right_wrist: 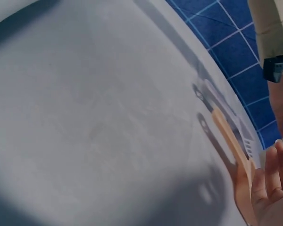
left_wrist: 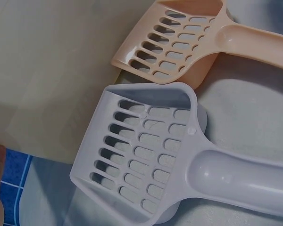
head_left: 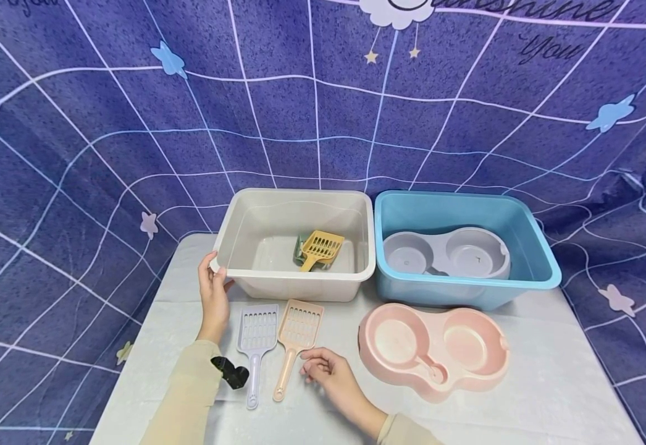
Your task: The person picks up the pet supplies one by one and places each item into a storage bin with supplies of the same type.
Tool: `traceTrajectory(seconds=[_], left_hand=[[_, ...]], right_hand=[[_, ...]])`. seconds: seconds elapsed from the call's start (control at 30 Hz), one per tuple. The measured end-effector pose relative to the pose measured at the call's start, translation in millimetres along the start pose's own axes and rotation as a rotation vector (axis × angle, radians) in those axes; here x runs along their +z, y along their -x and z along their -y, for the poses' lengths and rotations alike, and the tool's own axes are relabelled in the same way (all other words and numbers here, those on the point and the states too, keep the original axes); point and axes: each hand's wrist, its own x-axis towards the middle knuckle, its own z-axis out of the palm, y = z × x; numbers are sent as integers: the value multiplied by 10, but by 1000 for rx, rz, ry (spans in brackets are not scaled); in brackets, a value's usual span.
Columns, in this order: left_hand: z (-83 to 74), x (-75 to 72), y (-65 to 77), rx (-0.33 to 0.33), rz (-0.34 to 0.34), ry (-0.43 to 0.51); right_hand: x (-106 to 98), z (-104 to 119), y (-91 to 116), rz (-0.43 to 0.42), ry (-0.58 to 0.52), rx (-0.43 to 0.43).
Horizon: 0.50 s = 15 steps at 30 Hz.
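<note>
My left hand (head_left: 213, 303) grips the front left corner of an off-white plastic bin (head_left: 301, 287), fingers and thumb at its rim. Inside that bin a yellow litter scoop (head_left: 324, 246) lies over a green piece (head_left: 299, 248), mostly hidden. On the table before the bin are a lavender litter scoop (head_left: 259, 327) and a peach litter scoop (head_left: 301, 324), side by side, slotted heads toward the bin. My right hand (head_left: 331, 377) hovers just right of the peach scoop's handle, its fingers loosely bent and holding nothing. In the left wrist view the lavender scoop (left_wrist: 137, 155) fills the middle.
Right of the off-white bin stands a blue bin (head_left: 467, 287) with a grey double pet bowl (head_left: 440, 244) inside. A pink double pet bowl (head_left: 436, 337) sits on the white-covered table (head_left: 556, 383) in front of it. A patterned blue curtain (head_left: 323, 111) surrounds the table's back and sides.
</note>
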Motion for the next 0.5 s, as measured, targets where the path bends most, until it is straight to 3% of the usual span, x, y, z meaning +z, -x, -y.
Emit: traceTrajectory(seconds=[0.5], left_hand=[[-6, -5, 3, 1, 5, -43]], right_hand=[[71, -263, 18, -3, 48, 49]])
